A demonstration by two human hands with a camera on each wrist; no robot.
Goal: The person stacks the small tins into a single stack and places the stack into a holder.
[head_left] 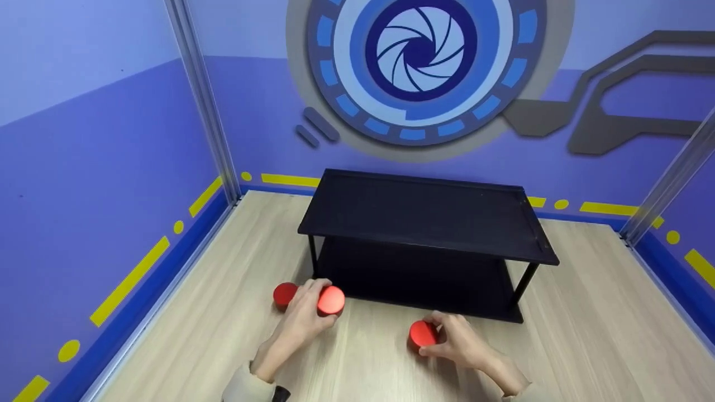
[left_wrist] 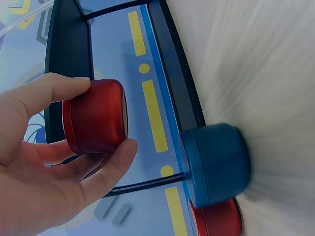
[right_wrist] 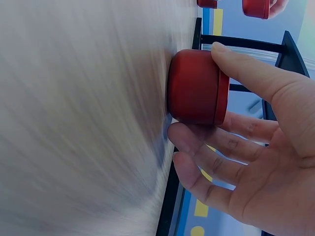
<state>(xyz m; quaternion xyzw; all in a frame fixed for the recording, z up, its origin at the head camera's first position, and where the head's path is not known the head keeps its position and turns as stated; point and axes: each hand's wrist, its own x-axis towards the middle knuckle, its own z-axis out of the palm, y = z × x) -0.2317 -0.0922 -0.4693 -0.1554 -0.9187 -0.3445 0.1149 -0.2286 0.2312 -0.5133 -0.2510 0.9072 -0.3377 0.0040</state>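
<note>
My left hand grips a round red tin between thumb and fingers; the left wrist view shows this tin held up off the tabletop. On the table just beyond that hand stand a blue tin and a second red tin. In the head view the blue tin is hidden by the left hand. Farther right, my right hand holds another red tin, thumb on one side and fingertips on the other. Its base is right at the tabletop in the right wrist view.
A black two-tier shelf stands behind the hands, its lower tier facing me. The wood-grain table is enclosed by blue printed panels with metal corner posts.
</note>
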